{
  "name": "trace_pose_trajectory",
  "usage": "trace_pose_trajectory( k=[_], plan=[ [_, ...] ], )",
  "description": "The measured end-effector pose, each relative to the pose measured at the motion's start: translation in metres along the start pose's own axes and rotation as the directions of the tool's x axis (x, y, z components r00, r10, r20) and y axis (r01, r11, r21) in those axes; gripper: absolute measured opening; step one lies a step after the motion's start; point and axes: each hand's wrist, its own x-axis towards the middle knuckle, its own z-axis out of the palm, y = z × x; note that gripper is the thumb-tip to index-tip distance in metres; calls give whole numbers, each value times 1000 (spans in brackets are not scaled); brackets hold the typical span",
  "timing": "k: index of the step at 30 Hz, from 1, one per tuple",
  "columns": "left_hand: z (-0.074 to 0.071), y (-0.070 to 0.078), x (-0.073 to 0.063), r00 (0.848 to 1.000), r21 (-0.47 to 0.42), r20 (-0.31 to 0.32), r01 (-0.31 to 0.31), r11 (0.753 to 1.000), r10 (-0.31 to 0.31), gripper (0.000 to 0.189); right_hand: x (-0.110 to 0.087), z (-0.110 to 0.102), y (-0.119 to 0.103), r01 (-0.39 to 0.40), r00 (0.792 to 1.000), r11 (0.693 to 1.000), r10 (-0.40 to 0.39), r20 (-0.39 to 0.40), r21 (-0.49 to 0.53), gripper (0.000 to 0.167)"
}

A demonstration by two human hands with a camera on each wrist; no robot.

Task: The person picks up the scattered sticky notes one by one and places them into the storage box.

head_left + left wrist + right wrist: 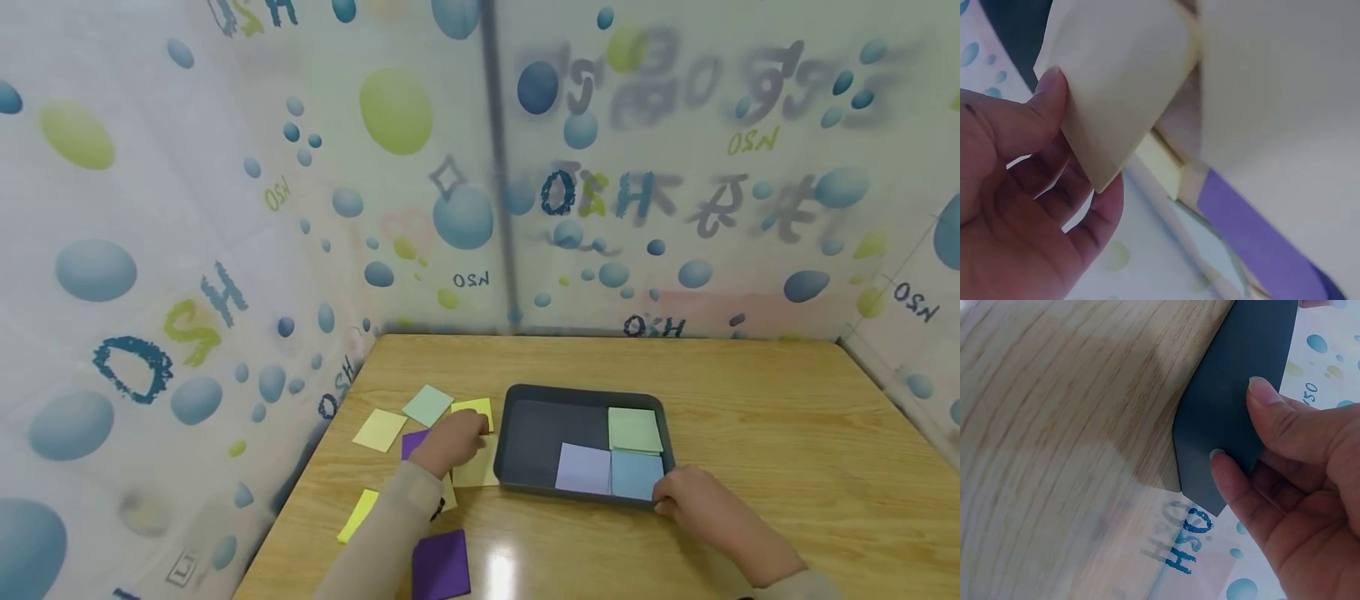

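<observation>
My left hand (453, 439) is just left of the dark tray (555, 408), among loose sticky notes. In the left wrist view its thumb and fingers pinch a pale yellow sticky note pad (1116, 75), held at a tilt. A bright yellow note (472, 408) shows behind this hand, and a pale yellow one (474, 468) below it. My right hand (693, 500) grips the tray's near right corner, thumb and fingertips on its wall. Inside the tray lie green notes (633, 429) at the back right, blue notes (636, 475) in front of them, and lilac notes (583, 468) beside the blue.
Left of the tray lie a light green note (428, 405), a cream note (379, 430), a purple note (412, 442) partly behind my arm, a yellow note (358, 515) and a dark purple note (441, 565). Patterned curtains (420, 208) border the wooden table (750, 400).
</observation>
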Motion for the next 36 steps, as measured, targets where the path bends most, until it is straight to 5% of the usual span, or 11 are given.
trace_pose_trajectory(
  k=[8,21,29,36],
  plan=[
    [-24,10,-8,999,43,-48,-3,999,5,4,4,-2,-4,-106,993,994,105,48,19,5],
    [-59,31,-11,966,235,-237,-50,971,107,5,2,-4,-6,-99,994,995,99,42,7,7],
    [-75,46,-4,974,177,-207,-56,983,93,6,2,-3,-7,-92,995,996,92,34,4,9],
    [-71,65,9,989,130,-116,-73,989,88,9,4,-2,-7,-115,992,993,114,46,11,9]
  ],
)
